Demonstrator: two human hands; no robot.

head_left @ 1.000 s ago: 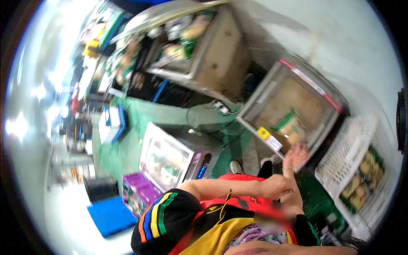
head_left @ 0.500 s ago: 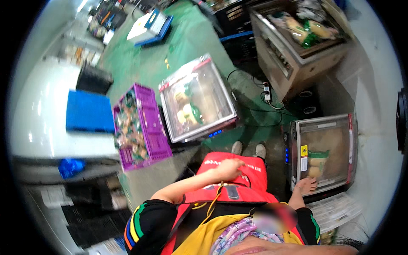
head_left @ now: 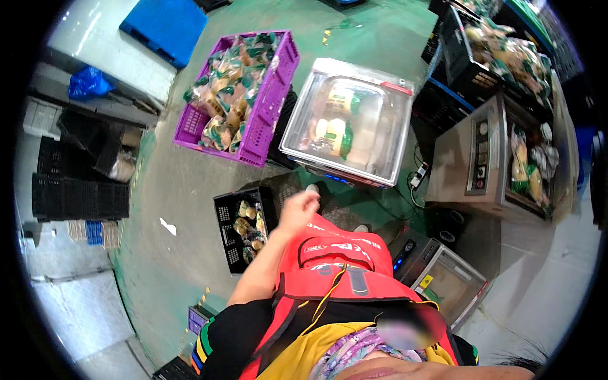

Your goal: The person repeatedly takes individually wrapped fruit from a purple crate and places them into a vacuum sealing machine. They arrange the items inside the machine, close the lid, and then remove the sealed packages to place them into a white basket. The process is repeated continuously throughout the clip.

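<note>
My left hand (head_left: 299,211) is in front of my red apron (head_left: 342,253), its fingers loosely bent and slightly blurred, with nothing visible in them. Ahead of it stands a vacuum sealer (head_left: 386,136) with its clear lid down over pale packs with green ends (head_left: 332,132). To the left is a purple crate (head_left: 269,104) heaped with similar bagged packs (head_left: 234,82). A black crate (head_left: 221,221) on the floor, nearest my left forearm, has several more packs (head_left: 248,231). My right hand is out of view. At the lower right a second sealer (head_left: 453,278) also has its lid down.
At the right, a steel sealer (head_left: 456,158) stands with its lid up and packs inside. Behind it are stacked black crates (head_left: 453,38). Cables and a power strip (head_left: 418,175) lie between the machines. Dark crates (head_left: 82,196) and a blue panel (head_left: 164,28) are at the left.
My view has swung left, bringing the black floor crate into sight. My left hand has moved out from against the apron. My right hand, earlier at the right-hand sealer's lid, has left view.
</note>
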